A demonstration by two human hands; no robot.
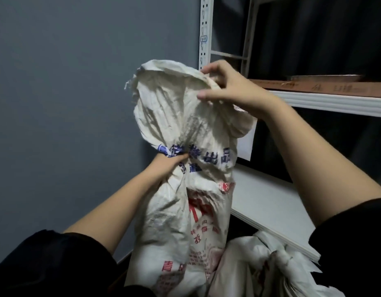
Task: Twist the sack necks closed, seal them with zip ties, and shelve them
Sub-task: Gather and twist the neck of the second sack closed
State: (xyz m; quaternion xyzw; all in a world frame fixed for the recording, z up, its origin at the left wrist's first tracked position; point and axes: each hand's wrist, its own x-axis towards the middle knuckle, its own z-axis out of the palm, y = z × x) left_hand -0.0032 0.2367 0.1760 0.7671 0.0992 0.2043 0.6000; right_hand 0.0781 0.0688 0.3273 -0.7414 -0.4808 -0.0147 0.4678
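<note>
Shelving fills the right side of the view: a white metal rack whose slotted upright (204, 33) rises beside a plain blue-grey wall (67, 103), with a white crossbeam (335, 101) carrying a brown board (313, 86) on the upper level and a pale flat shelf board (269, 202) lower down. Behind the rack the room is dark. A white woven sack (185, 221) printed in red and blue characters stands upright in front of the wall, just left of the lower shelf board, its long axis running nearly vertical with the open mouth pointing up and slightly toward the rack. The left hand (168, 166) grips the sack about midway up, fingers curled round the gathered cloth so the material bunches into a waist there. The right hand (224, 84) holds the rim of the mouth at the top, fingers and thumb pinching the folded edge, the loose neck spreading wide between the two hands. Dark sleeves cover both upper arms. A second white sack (260, 264) lies low at the right, touching the first, its gathered top knotted or bunched; how it is fastened I cannot tell.
</note>
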